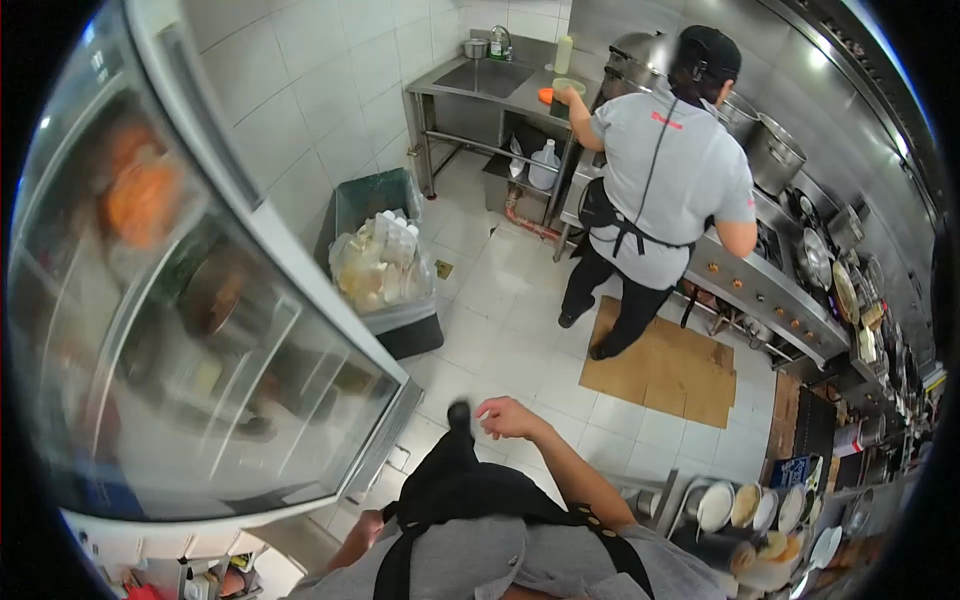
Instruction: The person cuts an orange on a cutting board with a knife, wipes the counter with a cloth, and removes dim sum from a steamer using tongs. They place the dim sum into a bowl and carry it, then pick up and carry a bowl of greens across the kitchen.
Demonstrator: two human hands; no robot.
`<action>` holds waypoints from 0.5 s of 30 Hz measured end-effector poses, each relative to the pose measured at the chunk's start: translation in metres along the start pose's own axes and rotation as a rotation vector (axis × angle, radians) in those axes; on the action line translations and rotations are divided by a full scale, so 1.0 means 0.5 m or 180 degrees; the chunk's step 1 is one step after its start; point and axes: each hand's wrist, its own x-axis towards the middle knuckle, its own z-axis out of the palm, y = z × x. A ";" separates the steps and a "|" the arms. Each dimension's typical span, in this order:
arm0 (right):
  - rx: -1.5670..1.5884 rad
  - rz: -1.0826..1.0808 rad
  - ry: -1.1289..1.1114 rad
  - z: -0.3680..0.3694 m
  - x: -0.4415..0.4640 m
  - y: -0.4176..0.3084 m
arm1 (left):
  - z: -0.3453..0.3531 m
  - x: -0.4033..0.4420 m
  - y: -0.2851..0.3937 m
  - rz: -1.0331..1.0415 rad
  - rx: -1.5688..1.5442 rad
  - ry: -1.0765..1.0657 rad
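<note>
My right hand (pixel 508 418) is in front of my body, above the tiled floor, its fingers loosely bent and partly apart. I make out nothing held in it; a small pale spot shows at the fingertips. Low on the left, my left hand (pixel 369 526) is beside my black apron (pixel 470 490), near the bottom of the glass-fronted fridge (pixel 290 262). Its fingers are mostly hidden. Behind the glass, blurred, are an orange food item (pixel 142 203) and a metal container (pixel 215 300) on wire shelves.
A co-worker (pixel 665 180) stands at the stove (pixel 770 285), one hand by a green bowl (pixel 570 88). Cardboard (pixel 660 365) covers part of the floor. A full rubbish bin (pixel 385 320) stands beyond the fridge, near a sink (pixel 485 78). Containers (pixel 745 505) fill the lower right counter.
</note>
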 end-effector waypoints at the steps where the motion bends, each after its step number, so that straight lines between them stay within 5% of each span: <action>1: 0.0002 0.0021 0.0001 -0.027 0.046 -0.020 | -0.026 0.061 0.065 0.0059 -0.1027 -0.0019; 4: -0.0207 -0.0135 -0.0465 -0.129 0.183 -0.085 | -0.106 0.272 0.243 0.0175 -0.4101 -0.0120; 5: -0.0266 -0.0165 -0.0572 -0.167 0.219 -0.119 | -0.169 0.342 0.354 0.0544 -0.3745 -0.0258; 6: -0.0332 -0.0197 -0.0665 -0.212 0.255 -0.156 | -0.261 0.417 0.460 0.0538 -0.2128 0.0026; 8: -0.0300 -0.0072 -0.0681 -0.310 0.309 -0.223 | -0.432 0.326 0.767 0.0578 -0.0574 0.0751; 9: -0.0441 -0.0270 -0.0559 -0.363 0.328 -0.252 | -0.463 0.436 0.816 0.1308 -0.1398 0.1329; 10: -0.0580 -0.0476 -0.0435 -0.415 0.345 -0.282 | -0.549 0.575 0.867 0.2162 -0.0832 0.0831; 11: -0.0489 -0.0278 -0.0169 -0.464 0.351 -0.314 | -0.623 0.520 0.997 0.1794 -0.1542 0.0539; 15: 0.0263 -0.0252 0.0578 -0.665 0.392 -0.323 | -0.868 0.478 1.385 0.2863 -0.1068 0.0728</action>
